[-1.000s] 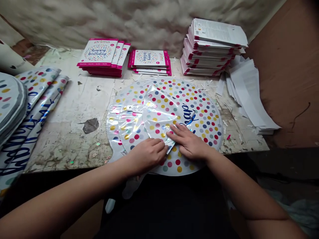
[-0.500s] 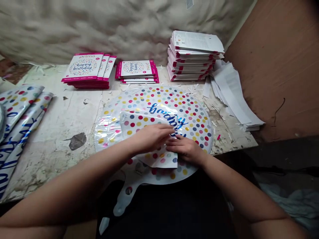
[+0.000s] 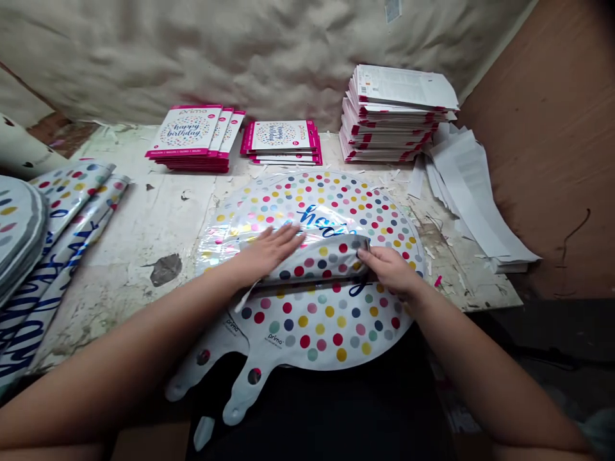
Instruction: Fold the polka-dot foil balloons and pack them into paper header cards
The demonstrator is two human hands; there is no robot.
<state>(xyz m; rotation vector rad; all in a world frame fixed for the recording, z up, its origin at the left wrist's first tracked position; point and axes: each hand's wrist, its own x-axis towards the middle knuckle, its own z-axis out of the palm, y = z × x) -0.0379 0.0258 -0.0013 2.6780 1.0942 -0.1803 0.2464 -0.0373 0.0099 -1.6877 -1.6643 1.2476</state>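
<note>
- White dotted foil makes up the folded balloon [image 3: 319, 262], which lies across the flat balloons [image 3: 331, 333] at the near edge of the table [image 3: 192, 221].
- Right hand [image 3: 388, 267] pinches the folded balloon's right end, thumb on the near side; its other fingertips are hard to see from here.
- Left hand [image 3: 271, 251] is spread, palm down, at the fold's left end. It is blurred, and I can't tell whether the palm presses on the foil.
- Blue lettering on the top flat balloon is interrupted: some shows above the fold, a letter's tail below, the rest covered.
- Two necks [image 3: 243, 387] hang past the table edge. I can't count the balloons in the layers.
- Below them sits a white scrap [image 3: 204, 434], too vague to name.
- Over on the left, a pile of round foils [image 3: 19, 224] is cut off by the view's edge, beside rolled foils [image 3: 72, 224] whose lower ends I can't follow.
- Along the back stand pink-edged packs [image 3: 185, 131] in two stacks, their smallest print unreadable.
- Farther right, a tall card stack [image 3: 403, 89] partly hides slumped paper strips [image 3: 473, 192].
</note>
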